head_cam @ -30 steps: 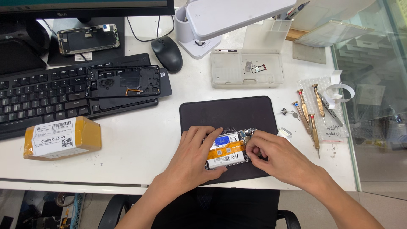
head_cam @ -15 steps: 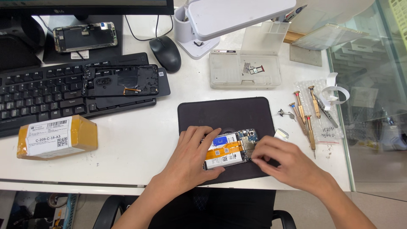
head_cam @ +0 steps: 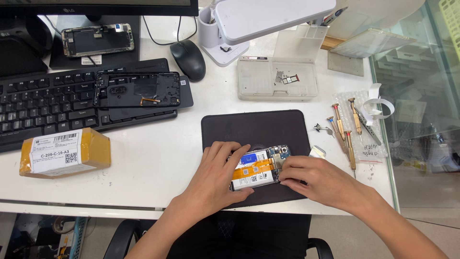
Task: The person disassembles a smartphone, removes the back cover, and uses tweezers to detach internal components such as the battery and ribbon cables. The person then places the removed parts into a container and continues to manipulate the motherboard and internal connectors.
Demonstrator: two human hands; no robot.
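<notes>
Head view, work piece: an opened smartphone point(head_cam: 258, 168) lies back-side up on a dark work mat point(head_cam: 256, 130), toward the mat's front edge; its white battery, an orange flex cable across it and a bit of circuit board at the right end are showing.
Head view, left hand: the left hand point(head_cam: 216, 177) rests on the phone's left end, fingers spread over the upper edge and thumb pressed at the lower edge, pinning it flat to the mat.
Head view, right hand: the right hand point(head_cam: 320, 181) lies curled at the phone's right end, fingertips pinched narrow and touching the board; whether they hold a small part cannot be told.
Head view, mat: it sits near the desk's point(head_cam: 158, 158) front edge, right of centre.
Head view, right edge of the desk: several brass-handled screwdrivers point(head_cam: 346, 132) lie on a clear bag, with tweezers point(head_cam: 368, 125) just beside them.
Head view, behind the mat: a white parts tray point(head_cam: 278, 78), a black mouse point(head_cam: 188, 58) and a white lamp base point(head_cam: 221, 45).
Head view, left side: a black keyboard point(head_cam: 57, 108) carries a black phone frame point(head_cam: 138, 89); a tan labelled parcel point(head_cam: 64, 152) sits near the front-left edge; a phone screen assembly point(head_cam: 98, 39) lies at the back-left.
</notes>
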